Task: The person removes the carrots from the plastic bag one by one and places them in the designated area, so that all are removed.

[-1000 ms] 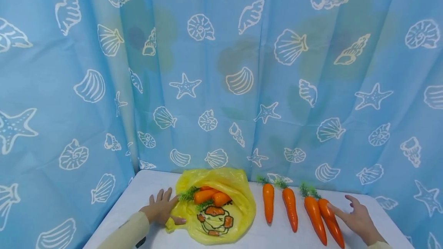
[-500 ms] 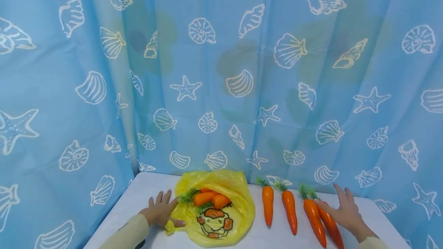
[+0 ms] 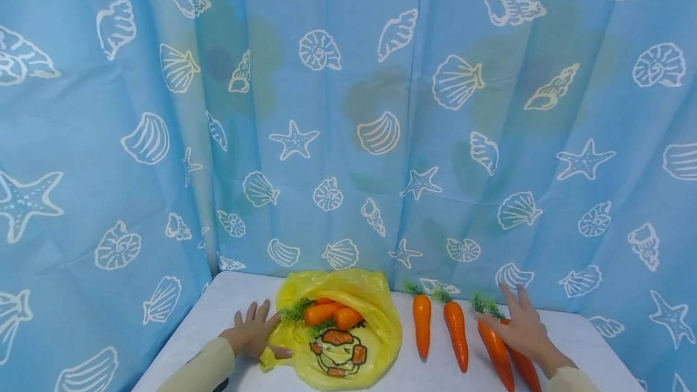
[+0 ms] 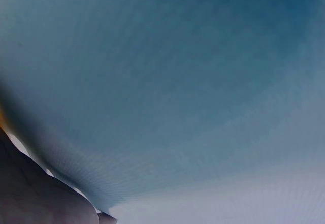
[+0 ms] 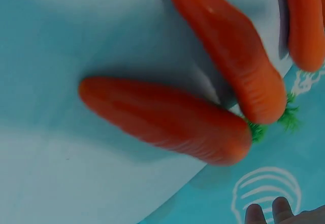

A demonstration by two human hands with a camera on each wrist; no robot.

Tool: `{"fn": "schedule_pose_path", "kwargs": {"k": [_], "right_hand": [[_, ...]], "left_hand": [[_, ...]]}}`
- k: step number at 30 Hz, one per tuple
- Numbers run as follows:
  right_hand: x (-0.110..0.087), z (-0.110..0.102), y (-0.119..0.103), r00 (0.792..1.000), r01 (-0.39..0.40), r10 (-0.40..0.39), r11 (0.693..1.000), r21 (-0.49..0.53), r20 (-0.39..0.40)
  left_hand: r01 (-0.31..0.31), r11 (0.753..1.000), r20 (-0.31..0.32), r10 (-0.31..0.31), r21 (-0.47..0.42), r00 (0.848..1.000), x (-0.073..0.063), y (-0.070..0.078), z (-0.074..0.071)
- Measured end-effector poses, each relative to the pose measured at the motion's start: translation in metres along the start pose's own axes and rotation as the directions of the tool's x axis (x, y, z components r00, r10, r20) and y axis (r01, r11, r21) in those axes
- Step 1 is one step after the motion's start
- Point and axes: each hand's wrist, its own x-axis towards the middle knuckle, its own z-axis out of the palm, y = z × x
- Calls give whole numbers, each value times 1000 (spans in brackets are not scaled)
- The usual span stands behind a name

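Observation:
A yellow plastic bag (image 3: 378, 349) lies on the table, several orange carrots (image 3: 321, 314) with green tops showing in its mouth. My left hand (image 3: 251, 334) rests at the bag's left side, fingers spread and thumb over its edge. To the right of the bag lie a first loose carrot (image 3: 422, 325) and a second carrot (image 3: 456, 333). My right hand (image 3: 520, 328) hovers with extended fingers over the rightmost pair, partly hiding them. The right wrist view shows that pair, a lower carrot (image 5: 167, 120) and an upper carrot (image 5: 233, 51), with fingertips (image 5: 255, 215) at the bottom right.
A white table (image 3: 218, 307) carries everything. Behind and to the left hangs a blue curtain (image 3: 348, 138) printed with white shells and starfish. It fills most of the left wrist view, where part of my left hand (image 4: 40, 193) shows in the lower corner.
My right hand has moved left and slightly forward, from beside the rightmost carrot to over the pair. My left hand stays at the bag, and the carrots keep their places.

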Motion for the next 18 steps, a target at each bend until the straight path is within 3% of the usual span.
{"fn": "schedule_pose_path", "kwargs": {"k": [18], "right_hand": [[-4,11,-41,992,119,-121,992,36,37]], "left_hand": [[3,1000,-7,-3,-3,1000,-2,3,-1]]}}
